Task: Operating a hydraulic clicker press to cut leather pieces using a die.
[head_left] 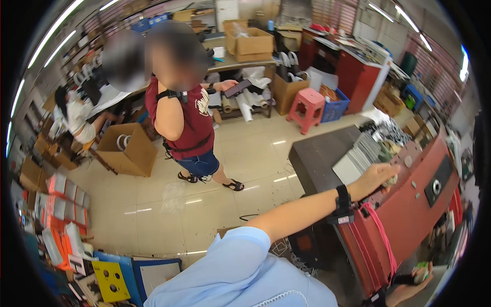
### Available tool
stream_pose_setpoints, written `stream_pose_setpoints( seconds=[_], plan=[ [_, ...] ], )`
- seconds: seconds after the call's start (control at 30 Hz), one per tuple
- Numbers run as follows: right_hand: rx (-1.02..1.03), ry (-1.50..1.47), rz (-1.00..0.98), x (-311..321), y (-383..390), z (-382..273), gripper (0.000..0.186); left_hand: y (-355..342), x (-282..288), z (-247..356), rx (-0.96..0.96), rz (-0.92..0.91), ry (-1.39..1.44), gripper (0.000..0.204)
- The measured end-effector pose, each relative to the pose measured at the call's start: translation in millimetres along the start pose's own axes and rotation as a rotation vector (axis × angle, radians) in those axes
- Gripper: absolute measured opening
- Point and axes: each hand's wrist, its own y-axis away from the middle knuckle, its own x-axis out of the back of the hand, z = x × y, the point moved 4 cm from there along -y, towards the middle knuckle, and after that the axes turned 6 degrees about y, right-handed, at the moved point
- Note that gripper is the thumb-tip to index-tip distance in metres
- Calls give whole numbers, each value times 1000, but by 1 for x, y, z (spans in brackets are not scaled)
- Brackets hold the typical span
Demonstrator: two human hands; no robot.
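Note:
My left arm stretches to a red machine [411, 199] on the right. My left hand [379, 177] rests at its top edge, fingers curled round something small and pale that I cannot make out. Beside that hand, a row of grey-white flat pieces [358, 161] stands on a dark tabletop [325, 148]. Below, at the lower right rim, my right hand [415, 286] is closed on a small green and white thing [421, 272] whose kind is unclear. A pink cord [382, 235] hangs over the machine's near side, between my two hands.
Ahead stands a person in a maroon shirt [192, 123], holding a dark flat box [238, 88]. Another person [79, 117] sits far left. A cardboard box [128, 148], a red stool [307, 107] and a blue crate [335, 107] stand on the tiled floor. Stacked boards [110, 281] lie lower left.

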Motion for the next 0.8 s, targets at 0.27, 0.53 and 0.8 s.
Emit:
stream_pose_setpoints(
  seconds=[0.27, 0.53, 0.8],
  plan=[
    [16, -8, -113, 0, -11, 14, 38, 3, 9, 12, 28, 0, -200, 29],
    [42, -19, -120, 1, -3, 3, 39, 0, 2, 10, 124, -52, -69, 27],
    [41, 57, 27, -19, 5, -3, 31, 3, 5, 8, 128, -7, -62, 26]
  ],
)
